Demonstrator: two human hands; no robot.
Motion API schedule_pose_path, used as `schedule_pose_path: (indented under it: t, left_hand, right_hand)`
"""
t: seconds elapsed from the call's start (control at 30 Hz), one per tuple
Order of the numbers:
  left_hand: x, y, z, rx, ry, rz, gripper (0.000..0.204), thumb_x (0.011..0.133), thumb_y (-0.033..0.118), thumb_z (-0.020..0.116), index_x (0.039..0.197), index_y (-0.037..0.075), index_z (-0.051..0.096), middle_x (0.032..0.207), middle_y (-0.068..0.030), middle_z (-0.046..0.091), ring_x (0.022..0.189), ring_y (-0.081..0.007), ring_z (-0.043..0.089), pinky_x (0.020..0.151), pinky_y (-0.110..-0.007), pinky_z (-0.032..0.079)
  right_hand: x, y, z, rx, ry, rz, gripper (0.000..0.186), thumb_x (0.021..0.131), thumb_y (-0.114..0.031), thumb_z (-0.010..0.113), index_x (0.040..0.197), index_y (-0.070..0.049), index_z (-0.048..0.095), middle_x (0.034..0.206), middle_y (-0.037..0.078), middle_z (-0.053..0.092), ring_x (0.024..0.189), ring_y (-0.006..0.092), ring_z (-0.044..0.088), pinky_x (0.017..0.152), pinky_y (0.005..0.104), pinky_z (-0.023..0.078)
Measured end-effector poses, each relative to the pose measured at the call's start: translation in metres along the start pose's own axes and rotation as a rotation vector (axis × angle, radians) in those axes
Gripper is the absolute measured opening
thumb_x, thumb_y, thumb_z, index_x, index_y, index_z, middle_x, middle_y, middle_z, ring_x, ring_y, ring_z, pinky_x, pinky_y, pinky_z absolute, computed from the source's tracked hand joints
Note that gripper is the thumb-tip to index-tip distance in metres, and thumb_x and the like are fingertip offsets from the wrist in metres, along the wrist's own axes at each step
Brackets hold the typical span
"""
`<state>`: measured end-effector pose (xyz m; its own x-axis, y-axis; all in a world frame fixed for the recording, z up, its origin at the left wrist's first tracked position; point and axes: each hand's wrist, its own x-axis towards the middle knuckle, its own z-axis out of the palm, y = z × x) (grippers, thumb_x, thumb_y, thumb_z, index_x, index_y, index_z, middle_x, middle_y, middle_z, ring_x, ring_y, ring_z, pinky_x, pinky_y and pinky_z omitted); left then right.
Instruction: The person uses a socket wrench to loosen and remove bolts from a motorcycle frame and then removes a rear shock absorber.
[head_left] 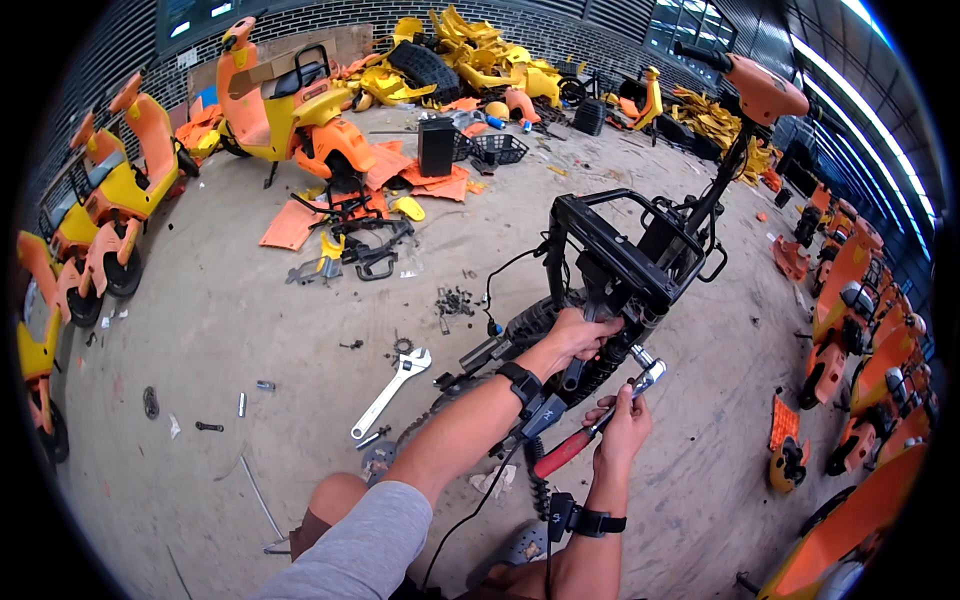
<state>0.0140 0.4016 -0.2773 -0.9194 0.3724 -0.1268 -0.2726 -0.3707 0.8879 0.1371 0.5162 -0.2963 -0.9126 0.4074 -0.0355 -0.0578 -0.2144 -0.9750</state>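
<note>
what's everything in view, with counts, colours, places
scooter frame: one, black-orange, centre right
ratchet: one, silver-red, beside frame
adjustable wrench: one, silver, left floor
sockets: several, silver, left floor
small parts: pile, dark, floor beyond wrench
scooters: many, orange-yellow, both sides
scrap panels: many, yellow-orange, back
bin: one, black, back
basket: at least one, black, beside bin
shoes: two, grey, bottom
wristbands: two, black, wrists
left hand: one, bare, at frame
right hand: one, bare, gripping ratchet
</note>
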Motion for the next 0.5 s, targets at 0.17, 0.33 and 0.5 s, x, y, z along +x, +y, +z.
schedule_pose_path:
  t: [0.17,0.33,0.5]
  left_hand:
    - [-0.033,0.002,-0.002,0.154,0.031,-0.071,0.021,0.1,0.022,0.049,0.088,0.005,0.049,0.066,0.0009,0.043,0.049,-0.0064,0.037,0.039,-0.023,0.025]
    - [-0.087,0.037,0.005,0.672,0.074,-0.057,0.026,0.101,0.022,0.044,0.116,0.002,0.046,0.065,-0.0026,0.053,0.052,-0.0104,0.052,0.044,-0.024,0.042]
    - [-0.075,0.069,-0.007,1.432,0.106,0.183,0.029,0.095,0.022,0.054,0.108,-0.003,0.056,0.079,-0.0203,0.065,0.074,-0.0317,0.066,0.067,-0.044,0.05]
  right_hand:
    - [0.002,-0.001,-0.007,0.018,-0.014,0.017,0.025,0.099,-0.025,0.051,0.096,-0.001,0.05,0.071,0.009,0.057,0.05,0.0185,0.059,0.042,0.0307,0.049]
    - [0.0,-0.005,-0.003,0.043,-0.033,0.025,0.024,0.099,-0.023,0.049,0.095,0.0,0.052,0.07,0.009,0.057,0.048,0.0177,0.058,0.041,0.0302,0.049]
    - [0.001,-0.008,-0.003,0.052,-0.054,0.032,0.024,0.099,-0.02,0.049,0.102,0.003,0.053,0.068,0.009,0.058,0.047,0.0166,0.059,0.04,0.0291,0.05]
